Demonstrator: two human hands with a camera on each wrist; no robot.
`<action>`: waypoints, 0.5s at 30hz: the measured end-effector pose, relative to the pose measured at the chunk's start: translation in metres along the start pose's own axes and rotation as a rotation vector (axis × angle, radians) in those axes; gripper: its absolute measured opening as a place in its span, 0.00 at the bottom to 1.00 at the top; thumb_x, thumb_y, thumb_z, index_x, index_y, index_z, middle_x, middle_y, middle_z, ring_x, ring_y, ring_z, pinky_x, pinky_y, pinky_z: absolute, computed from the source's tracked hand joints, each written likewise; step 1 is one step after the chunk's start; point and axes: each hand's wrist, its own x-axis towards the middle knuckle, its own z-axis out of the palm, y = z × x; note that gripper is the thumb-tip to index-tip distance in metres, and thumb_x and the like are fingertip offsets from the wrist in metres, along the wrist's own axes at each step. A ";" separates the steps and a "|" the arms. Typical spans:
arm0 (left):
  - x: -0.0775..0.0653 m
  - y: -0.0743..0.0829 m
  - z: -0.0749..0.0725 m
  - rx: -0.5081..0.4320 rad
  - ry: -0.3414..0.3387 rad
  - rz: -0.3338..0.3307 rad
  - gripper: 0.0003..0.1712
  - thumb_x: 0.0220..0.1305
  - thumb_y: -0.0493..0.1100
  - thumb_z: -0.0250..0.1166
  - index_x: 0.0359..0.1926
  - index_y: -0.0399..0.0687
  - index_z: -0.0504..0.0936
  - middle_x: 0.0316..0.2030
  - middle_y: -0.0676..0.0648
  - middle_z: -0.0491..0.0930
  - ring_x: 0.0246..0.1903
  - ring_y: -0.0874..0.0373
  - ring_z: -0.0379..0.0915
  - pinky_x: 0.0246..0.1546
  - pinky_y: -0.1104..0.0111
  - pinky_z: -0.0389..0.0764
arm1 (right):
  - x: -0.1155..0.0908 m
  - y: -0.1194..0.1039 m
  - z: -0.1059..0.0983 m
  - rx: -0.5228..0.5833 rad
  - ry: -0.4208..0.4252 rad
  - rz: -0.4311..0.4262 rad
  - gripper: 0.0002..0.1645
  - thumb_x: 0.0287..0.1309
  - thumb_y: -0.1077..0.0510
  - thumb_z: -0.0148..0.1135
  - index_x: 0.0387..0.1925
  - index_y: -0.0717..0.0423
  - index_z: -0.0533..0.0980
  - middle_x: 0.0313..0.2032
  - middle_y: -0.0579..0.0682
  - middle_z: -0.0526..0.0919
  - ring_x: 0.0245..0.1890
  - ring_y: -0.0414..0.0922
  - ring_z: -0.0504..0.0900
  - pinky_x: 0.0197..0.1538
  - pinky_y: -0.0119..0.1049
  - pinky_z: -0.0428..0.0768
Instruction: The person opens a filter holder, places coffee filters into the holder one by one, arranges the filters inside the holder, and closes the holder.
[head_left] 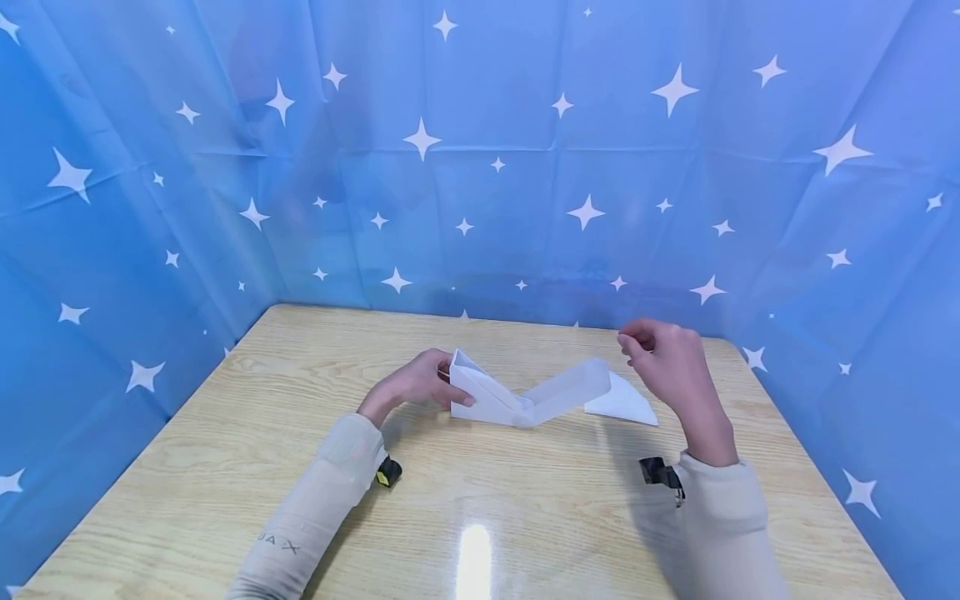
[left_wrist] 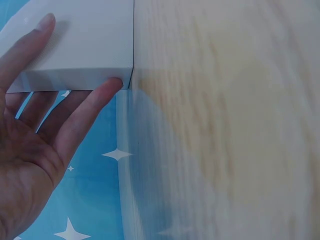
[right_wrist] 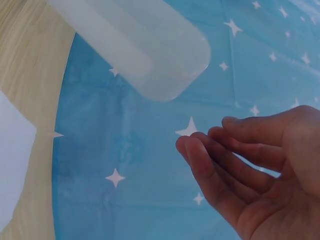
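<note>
A white box (head_left: pixel 483 394) with a slanted top stands on the table. Its long translucent lid (head_left: pixel 567 390) is swung up and points to the right. My left hand (head_left: pixel 420 379) grips the box at its left end. In the left wrist view, the thumb (left_wrist: pixel 37 40) lies on one broad face of the white box (left_wrist: pixel 95 37), and a finger touches its narrow side. The right hand (head_left: pixel 671 362) is raised right of the lid, its fingers loosely bent and holding nothing. Below the lid's tip lies a flat, fan-shaped white paper piece (head_left: pixel 621 402).
The light wooden table (head_left: pixel 555 508) reaches back to a blue star-patterned curtain (head_left: pixel 510 192), which also hangs along both sides. A bright light reflection shows at the table's front middle. Dark devices (head_left: pixel 660 472) are strapped at the wrists.
</note>
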 end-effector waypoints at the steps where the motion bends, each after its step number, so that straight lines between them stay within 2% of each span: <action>1: -0.001 0.000 0.000 -0.002 0.000 -0.005 0.22 0.57 0.42 0.80 0.52 0.47 0.86 0.42 0.45 0.89 0.35 0.55 0.84 0.37 0.53 0.90 | 0.000 0.001 0.000 0.002 -0.005 0.006 0.13 0.73 0.59 0.59 0.46 0.62 0.86 0.35 0.58 0.90 0.29 0.47 0.88 0.38 0.47 0.84; 10: 0.000 -0.002 0.001 -0.001 0.003 0.003 0.21 0.57 0.41 0.80 0.51 0.47 0.86 0.42 0.45 0.89 0.35 0.56 0.84 0.38 0.52 0.90 | 0.001 0.020 0.005 0.001 -0.073 0.090 0.14 0.74 0.58 0.57 0.47 0.63 0.85 0.37 0.60 0.90 0.32 0.50 0.88 0.36 0.43 0.83; 15: 0.001 -0.002 0.000 -0.002 0.001 0.004 0.21 0.56 0.41 0.80 0.52 0.48 0.86 0.42 0.45 0.88 0.35 0.56 0.84 0.39 0.52 0.90 | 0.002 0.036 0.012 0.002 -0.101 0.130 0.15 0.74 0.58 0.57 0.45 0.64 0.84 0.33 0.59 0.89 0.29 0.47 0.85 0.31 0.38 0.79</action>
